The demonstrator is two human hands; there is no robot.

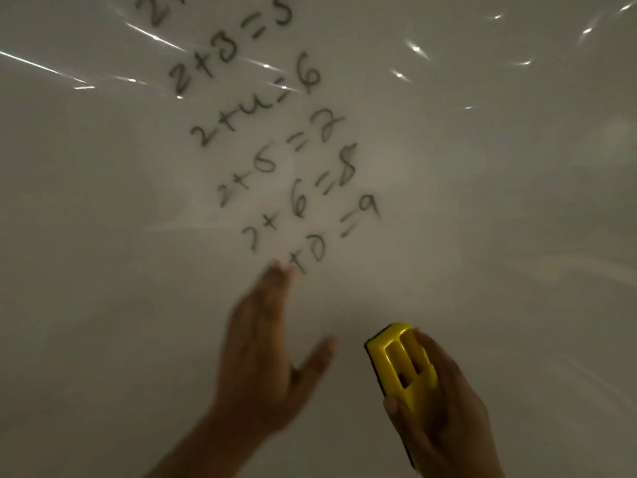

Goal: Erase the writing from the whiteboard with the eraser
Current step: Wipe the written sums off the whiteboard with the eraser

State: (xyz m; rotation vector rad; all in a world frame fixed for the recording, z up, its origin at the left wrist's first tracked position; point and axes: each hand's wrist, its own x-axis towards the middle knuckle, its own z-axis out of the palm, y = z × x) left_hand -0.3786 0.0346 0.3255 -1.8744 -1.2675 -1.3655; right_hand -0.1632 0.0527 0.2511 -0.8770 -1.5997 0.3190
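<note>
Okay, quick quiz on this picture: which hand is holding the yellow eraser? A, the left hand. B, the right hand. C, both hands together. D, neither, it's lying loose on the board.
B: the right hand grips the yellow eraser, while the left hand is open and empty beside it.

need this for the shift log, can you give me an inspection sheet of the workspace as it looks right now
surface: whiteboard, white, with glare streaks near the top.
job's things: writing, a slanted column of handwritten sums, unerased apart from a possibly missing first digit in the lowest line beside the left fingertips; yellow eraser with a dark pad, below the sums and clear of them.
clutter: nothing seen.
hands: left hand open and flat, blurred, fingertips at the lowest sum; right hand closed around the eraser.
cables: nothing seen.
surroundings: nothing seen beyond the board; dim lighting.
</note>
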